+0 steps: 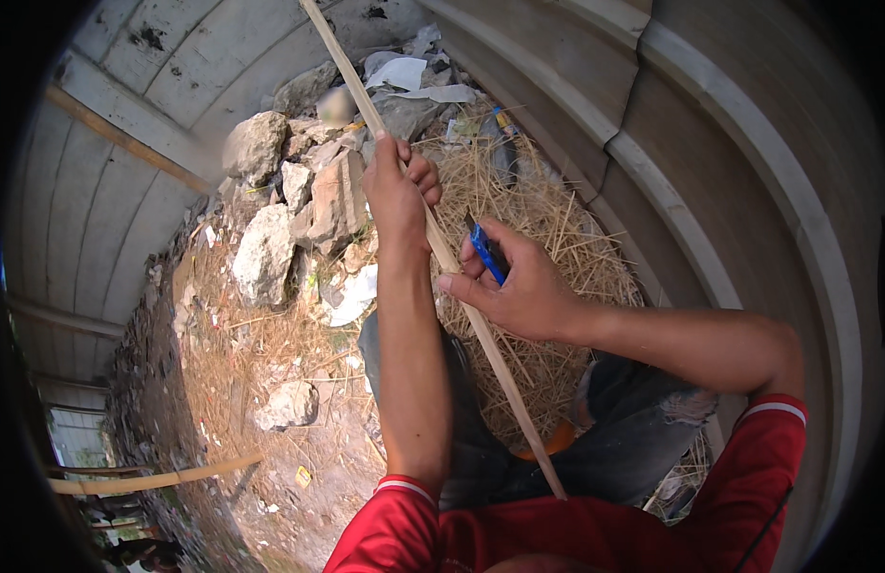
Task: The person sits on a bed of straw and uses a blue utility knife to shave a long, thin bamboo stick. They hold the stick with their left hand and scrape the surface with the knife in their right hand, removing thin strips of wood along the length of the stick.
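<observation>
The left hand [396,196] is closed around a long, thin strip of pale wood [461,286], smooth and straight, which runs from beyond this hand down across the lap to a point near the red shirt. The right hand [519,286] is just beside the strip, lower than the left hand; its fingers are curled around a small knife with a blue handle [487,253], and the thumb is touching the strip. Under the right hand lies a heap of dry yellow straw [557,229], thin and tangled. On the outer side of the left hand there are rough grey stones [266,253] with broken edges, and beyond them crumpled white paper scraps [399,72] near a wall of flat grey boards [108,220]
</observation>
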A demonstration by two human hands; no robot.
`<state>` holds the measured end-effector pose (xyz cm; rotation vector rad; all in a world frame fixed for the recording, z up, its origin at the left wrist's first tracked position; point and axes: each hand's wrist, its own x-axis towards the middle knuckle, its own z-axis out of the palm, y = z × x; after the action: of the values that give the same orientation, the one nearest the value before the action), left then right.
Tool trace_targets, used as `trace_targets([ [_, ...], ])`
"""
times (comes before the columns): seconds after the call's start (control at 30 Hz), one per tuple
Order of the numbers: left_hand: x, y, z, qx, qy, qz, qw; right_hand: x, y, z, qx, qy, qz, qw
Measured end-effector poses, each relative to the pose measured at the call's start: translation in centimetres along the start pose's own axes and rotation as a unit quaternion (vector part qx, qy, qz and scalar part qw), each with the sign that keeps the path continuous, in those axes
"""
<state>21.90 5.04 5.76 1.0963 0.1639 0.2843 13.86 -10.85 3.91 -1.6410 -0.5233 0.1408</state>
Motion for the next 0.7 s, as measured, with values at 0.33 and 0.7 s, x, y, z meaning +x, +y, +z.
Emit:
trace_targets([
  [0.33, 0.5, 2.1, -0.9, 0.061, 0.040, 0.057, 0.996, 0.9, -0.9, -1.9, -0.062, -0.030, -0.015, 0.998],
  [0.7, -1.2, 8.5, -1.4, 0.053, 0.256, 0.480, 0.838, 2.2, -1.6, -7.0, -0.016, 0.002, 0.079, 0.997],
])
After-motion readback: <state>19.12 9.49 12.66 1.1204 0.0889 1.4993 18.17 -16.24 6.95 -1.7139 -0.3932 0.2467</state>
